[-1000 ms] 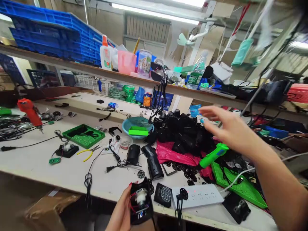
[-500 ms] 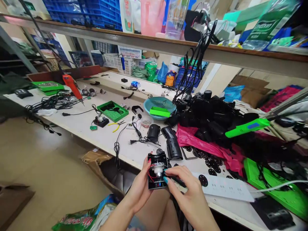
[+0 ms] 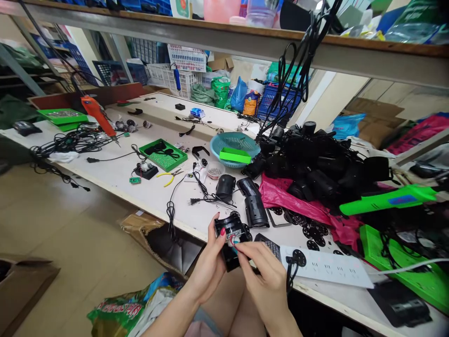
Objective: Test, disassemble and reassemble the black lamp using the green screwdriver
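My left hand is closed around a black plastic housing, its thumb over the top edge. Inside the housing sit a white and silver part and thin red wires. My right hand pinches at these wires and the white part; its fingertips hide what is between them. A black cord hangs beside my right hand at the table's front edge. On the table beyond lie a curved black shell and a black cylindrical cover.
A white power strip lies right of my hands. Behind it are black discs, pink plastic and a heap of black housings. Further off are a blue-green basket, yellow-handled pliers, a green tray and a hanging orange screwdriver.
The housing has tilted in my left hand, and the left thumb has moved over its top. My right fingers have drawn together at the wires. The camera view has dipped slightly.
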Demonstrator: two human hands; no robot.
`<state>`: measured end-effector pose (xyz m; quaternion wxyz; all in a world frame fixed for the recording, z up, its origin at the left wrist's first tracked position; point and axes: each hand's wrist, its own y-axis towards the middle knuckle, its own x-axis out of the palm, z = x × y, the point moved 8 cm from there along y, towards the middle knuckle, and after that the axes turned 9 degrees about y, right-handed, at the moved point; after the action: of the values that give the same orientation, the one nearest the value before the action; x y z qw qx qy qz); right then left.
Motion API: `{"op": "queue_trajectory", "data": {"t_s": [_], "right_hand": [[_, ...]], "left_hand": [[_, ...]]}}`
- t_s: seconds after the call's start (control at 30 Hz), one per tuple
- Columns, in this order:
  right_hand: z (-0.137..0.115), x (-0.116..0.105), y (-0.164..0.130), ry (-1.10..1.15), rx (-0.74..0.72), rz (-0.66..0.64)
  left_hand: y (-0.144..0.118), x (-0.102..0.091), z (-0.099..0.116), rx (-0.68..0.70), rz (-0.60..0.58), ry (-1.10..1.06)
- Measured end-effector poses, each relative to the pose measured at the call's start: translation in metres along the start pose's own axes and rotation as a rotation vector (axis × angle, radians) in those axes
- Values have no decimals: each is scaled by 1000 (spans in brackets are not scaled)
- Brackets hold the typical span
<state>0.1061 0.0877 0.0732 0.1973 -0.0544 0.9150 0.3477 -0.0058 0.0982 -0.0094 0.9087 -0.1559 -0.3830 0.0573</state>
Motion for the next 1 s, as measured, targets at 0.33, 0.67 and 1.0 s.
{"op": "queue_trajectory", "data": {"t_s": [0.33,0.67,1.0], "right_hand": [[2,7,1,-50,49,-109],[20,4,-1,245,348,-153],[17,-204,122,-120,101,308]], "left_hand": [[-5,4,-3,-69,-54,14],[-1,8,1,-89,-78,-16],[21,-15,-16,-226,61,-8]]}}
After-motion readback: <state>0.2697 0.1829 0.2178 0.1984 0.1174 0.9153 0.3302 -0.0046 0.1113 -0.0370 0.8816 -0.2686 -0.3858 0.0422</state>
